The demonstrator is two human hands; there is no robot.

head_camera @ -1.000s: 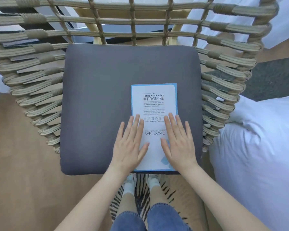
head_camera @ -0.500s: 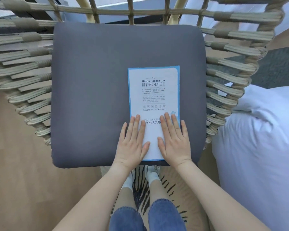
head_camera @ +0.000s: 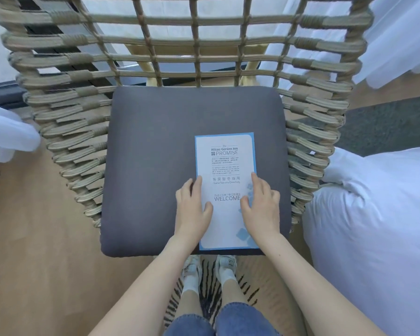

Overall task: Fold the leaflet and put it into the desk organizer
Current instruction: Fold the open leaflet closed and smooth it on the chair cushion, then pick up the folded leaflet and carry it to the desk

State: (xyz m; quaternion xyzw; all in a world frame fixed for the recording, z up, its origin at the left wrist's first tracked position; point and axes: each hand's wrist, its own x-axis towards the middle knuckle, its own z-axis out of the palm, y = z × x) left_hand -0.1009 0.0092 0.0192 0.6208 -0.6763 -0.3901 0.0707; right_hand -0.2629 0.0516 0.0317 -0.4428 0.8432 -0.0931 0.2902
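Observation:
A white leaflet [head_camera: 226,166] with a blue border, printed "PROMISE" and "WELCOME", lies flat and unfolded on the dark grey seat cushion [head_camera: 150,166] of a woven chair, near the cushion's front right. My left hand [head_camera: 193,209] rests on the leaflet's left long edge, thumb on the paper and fingers partly on the cushion. On the right long edge lies my right hand [head_camera: 261,207], thumb pointing inward. Neither hand's fingers are tucked under the paper. No desk organizer is in view.
The woven rope chair back and sides [head_camera: 197,44] rise around the cushion. White bedding [head_camera: 374,226] bulges close on the right. Another white fabric [head_camera: 7,134] sits at the left. Wooden floor [head_camera: 34,251] and a striped rug [head_camera: 211,294] lie under my feet.
My hands have slid apart from the leaflet's lower middle to its two long edges. The camera view has tilted up, showing more of the chair back.

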